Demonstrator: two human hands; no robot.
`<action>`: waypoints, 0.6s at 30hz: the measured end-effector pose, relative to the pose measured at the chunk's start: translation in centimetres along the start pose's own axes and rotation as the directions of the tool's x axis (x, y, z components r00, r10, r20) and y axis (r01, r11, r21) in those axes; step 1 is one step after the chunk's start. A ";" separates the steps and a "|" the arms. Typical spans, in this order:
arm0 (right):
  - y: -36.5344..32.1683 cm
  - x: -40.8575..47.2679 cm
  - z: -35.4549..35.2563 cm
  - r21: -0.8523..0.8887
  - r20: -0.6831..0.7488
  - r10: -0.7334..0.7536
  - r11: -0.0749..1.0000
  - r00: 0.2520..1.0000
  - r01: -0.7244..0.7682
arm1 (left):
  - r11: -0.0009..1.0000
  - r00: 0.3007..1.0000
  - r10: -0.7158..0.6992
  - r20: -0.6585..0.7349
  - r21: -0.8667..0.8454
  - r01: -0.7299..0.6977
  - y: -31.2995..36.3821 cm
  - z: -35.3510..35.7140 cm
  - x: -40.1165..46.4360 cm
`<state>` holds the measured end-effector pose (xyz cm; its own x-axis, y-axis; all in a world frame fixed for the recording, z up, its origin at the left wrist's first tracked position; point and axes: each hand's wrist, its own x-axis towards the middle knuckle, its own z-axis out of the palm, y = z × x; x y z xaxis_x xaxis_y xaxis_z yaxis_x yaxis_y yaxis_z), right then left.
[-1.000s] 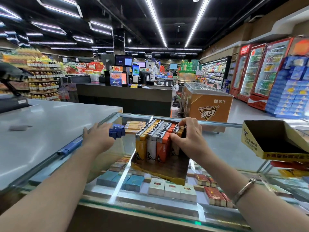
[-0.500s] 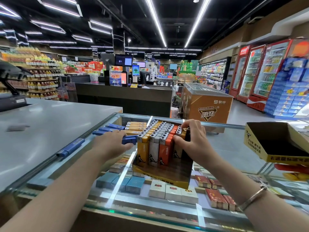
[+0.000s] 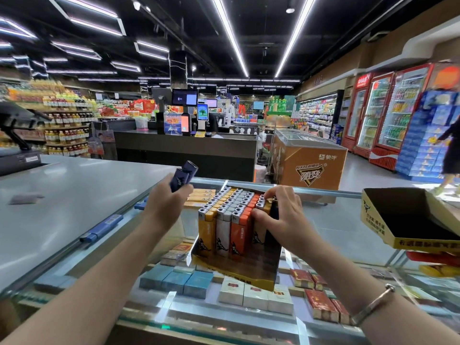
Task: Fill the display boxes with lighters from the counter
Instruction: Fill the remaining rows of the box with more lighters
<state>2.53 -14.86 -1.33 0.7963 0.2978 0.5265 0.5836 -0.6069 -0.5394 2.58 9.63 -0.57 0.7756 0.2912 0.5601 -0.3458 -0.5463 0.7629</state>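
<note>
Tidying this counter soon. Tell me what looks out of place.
Loose lighters lie flat on the glass: orange ones behind the left hand, a blue one along the counter's left edge. The second box at right is tilted and empty.

Bright white ceiling light strips [image 3: 230,38] against a dark ceiling light the store evenly. Glare streaks the glass bench [image 3: 331,220]. Wide-angle bending curves the edges, and the far right is blurred.

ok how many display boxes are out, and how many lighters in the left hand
Display boxes: 2, one part-filled, one empty
Blue lighters in left hand: 2
Total: 4
</note>
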 end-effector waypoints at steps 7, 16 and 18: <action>-1.4 0.0 -1.2 -0.001 -0.119 -0.072 0.997 0.990 0.072 | 0.666 0.975 -0.050 0.216 -0.721 0.193 9.7 1.9 0.5; -3.5 -0.6 -2.1 0.153 -0.229 -0.245 0.947 0.942 0.284 | 0.250 0.930 -0.150 0.337 -0.897 0.365 14.4 6.2 -0.4; -3.5 -0.5 -2.1 0.187 -0.260 -0.250 0.934 0.933 0.303 | 0.183 0.904 -0.235 0.357 -0.897 0.402 14.1 6.8 -0.3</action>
<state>-0.26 -14.44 1.64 0.5551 0.2376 0.7971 0.8164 -0.3391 -0.4675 1.10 -3.48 7.79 0.9709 0.1112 0.2121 -0.2256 0.7220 0.6541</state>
